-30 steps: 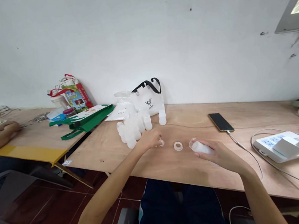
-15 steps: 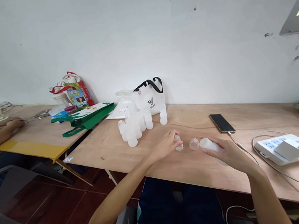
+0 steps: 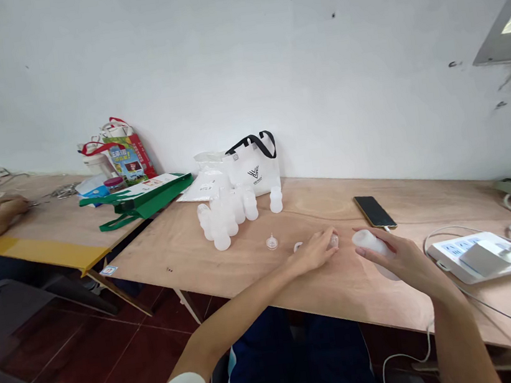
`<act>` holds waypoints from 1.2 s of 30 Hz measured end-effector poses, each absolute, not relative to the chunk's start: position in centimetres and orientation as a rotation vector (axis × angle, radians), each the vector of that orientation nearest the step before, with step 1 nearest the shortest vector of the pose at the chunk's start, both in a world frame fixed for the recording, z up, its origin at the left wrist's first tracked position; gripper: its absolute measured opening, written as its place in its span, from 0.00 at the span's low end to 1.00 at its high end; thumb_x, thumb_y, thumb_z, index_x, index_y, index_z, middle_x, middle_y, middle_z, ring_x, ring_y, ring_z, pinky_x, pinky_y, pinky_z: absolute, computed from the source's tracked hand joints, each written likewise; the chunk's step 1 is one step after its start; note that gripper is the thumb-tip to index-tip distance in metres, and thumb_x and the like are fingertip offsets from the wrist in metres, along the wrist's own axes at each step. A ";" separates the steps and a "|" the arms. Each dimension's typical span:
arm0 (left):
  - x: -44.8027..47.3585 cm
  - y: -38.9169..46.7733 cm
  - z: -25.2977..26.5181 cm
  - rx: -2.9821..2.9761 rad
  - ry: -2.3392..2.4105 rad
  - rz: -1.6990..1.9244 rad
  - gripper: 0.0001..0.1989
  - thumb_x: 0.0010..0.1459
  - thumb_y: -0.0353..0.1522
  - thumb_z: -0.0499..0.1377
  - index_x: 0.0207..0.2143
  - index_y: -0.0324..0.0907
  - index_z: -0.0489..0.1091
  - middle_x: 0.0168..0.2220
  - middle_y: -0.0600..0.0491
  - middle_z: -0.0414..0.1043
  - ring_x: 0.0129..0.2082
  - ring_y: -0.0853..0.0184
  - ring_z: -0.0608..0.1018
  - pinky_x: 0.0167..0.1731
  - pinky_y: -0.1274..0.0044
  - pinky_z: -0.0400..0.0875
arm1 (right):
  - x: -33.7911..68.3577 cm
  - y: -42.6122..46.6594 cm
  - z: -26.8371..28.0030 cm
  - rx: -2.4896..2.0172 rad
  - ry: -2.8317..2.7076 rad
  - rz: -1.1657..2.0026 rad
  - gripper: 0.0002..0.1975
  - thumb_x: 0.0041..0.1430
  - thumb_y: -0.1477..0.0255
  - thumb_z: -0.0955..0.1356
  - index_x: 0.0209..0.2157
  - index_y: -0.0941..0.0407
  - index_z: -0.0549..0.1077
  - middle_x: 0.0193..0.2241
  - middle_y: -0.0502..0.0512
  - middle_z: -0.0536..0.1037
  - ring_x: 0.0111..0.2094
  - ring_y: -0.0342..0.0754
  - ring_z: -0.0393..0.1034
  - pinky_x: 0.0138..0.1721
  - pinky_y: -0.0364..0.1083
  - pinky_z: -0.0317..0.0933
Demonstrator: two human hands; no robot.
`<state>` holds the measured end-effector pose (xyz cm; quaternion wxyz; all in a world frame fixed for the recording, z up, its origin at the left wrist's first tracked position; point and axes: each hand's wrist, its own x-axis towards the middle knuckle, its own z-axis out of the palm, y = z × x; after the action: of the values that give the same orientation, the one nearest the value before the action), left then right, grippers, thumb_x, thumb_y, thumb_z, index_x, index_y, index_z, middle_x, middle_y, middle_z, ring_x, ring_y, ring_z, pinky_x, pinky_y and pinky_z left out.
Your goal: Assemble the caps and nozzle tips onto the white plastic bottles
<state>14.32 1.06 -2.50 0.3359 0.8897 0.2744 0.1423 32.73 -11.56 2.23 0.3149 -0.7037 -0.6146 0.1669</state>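
Observation:
My left hand (image 3: 315,251) has its fingers closed around a clear dome-shaped cap (image 3: 334,241) on the wooden table. Just left of its fingers, a whitish ring (image 3: 297,247) shows partly, the rest covered by the hand. Farther left lies a clear teat-like piece (image 3: 271,242) with a pointed top. My right hand (image 3: 398,254) grips a frosted white bottle (image 3: 370,242), tilted with its top end toward the left hand. A cluster of similar frosted bottles (image 3: 222,237) stands at the back left, and one single bottle (image 3: 276,200) stands apart from them.
Behind the bottles sit a white bag with black handles (image 3: 252,163) and a plastic packet (image 3: 203,186). On the right are a phone (image 3: 375,211) on a cable and a white power strip (image 3: 480,256). Another person's hands (image 3: 12,206) rest at the left table.
My left hand has moved right, from the small clear piece to the clear cap. The teat-like piece and part of the ring now show left of it. My right hand still holds the bottle.

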 end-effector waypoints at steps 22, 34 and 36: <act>7.3 -3.6 0.7 2.115 1.045 0.437 0.31 0.69 0.55 0.43 0.46 0.41 0.73 0.40 0.46 0.77 0.44 0.56 0.78 0.43 0.68 0.69 | 26.1 -9.3 -1.8 -1.652 -1.982 0.518 0.39 0.63 0.59 0.68 0.71 0.46 0.50 0.52 0.60 0.79 0.47 0.62 0.78 0.43 0.57 0.71; 7.4 -2.2 -0.4 2.040 1.141 0.494 0.26 0.69 0.51 0.44 0.29 0.42 0.65 0.28 0.53 0.71 0.30 0.64 0.74 0.30 0.73 0.62 | 25.6 -8.8 -3.0 -1.585 -2.073 -0.175 0.25 0.69 0.64 0.62 0.65 0.52 0.59 0.45 0.63 0.83 0.43 0.62 0.80 0.41 0.56 0.71; 7.2 -1.8 -0.4 2.102 1.193 0.531 0.22 0.68 0.51 0.48 0.34 0.43 0.66 0.32 0.52 0.73 0.37 0.60 0.76 0.35 0.72 0.64 | 26.0 -8.7 -2.8 -1.636 -1.971 -0.197 0.23 0.70 0.60 0.61 0.61 0.53 0.61 0.44 0.63 0.83 0.41 0.62 0.80 0.38 0.55 0.71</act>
<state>7.19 -1.81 -0.41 0.3274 0.8026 0.4554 0.2029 26.02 -8.72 -2.84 0.2823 -0.6109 -0.7360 -0.0737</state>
